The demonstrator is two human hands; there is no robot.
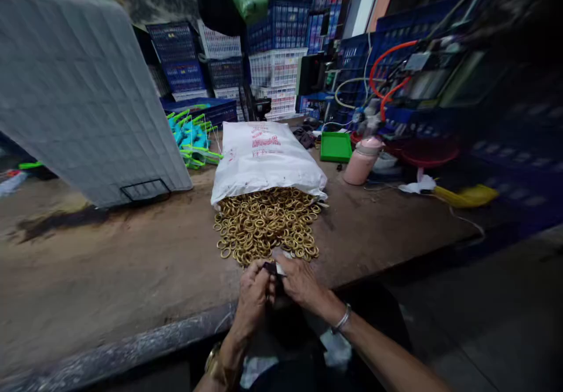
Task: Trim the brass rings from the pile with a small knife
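Observation:
My left hand (253, 293) is closed at the front edge of the table, its fingertips pinching a small dark piece (270, 268) that looks like cloth. My right hand (303, 283) meets it from the other side, thumb and fingers closed around a small white piece (280, 269) that touches the dark one. What exactly these two pieces are is too small to tell. Just beyond the fingertips lies a heap of brass-coloured metal rings (268, 225), spilling from the open mouth of a white woven sack (270, 160) with red print.
A large grey panel (92, 99) leans at left, beside bright cyan and green items (193, 137). Right of the sack are a green tray (335, 147), a pink bottle (363, 160) and a yellow item (468, 196). Stacked crates (277, 67) stand behind the wooden table (132, 275).

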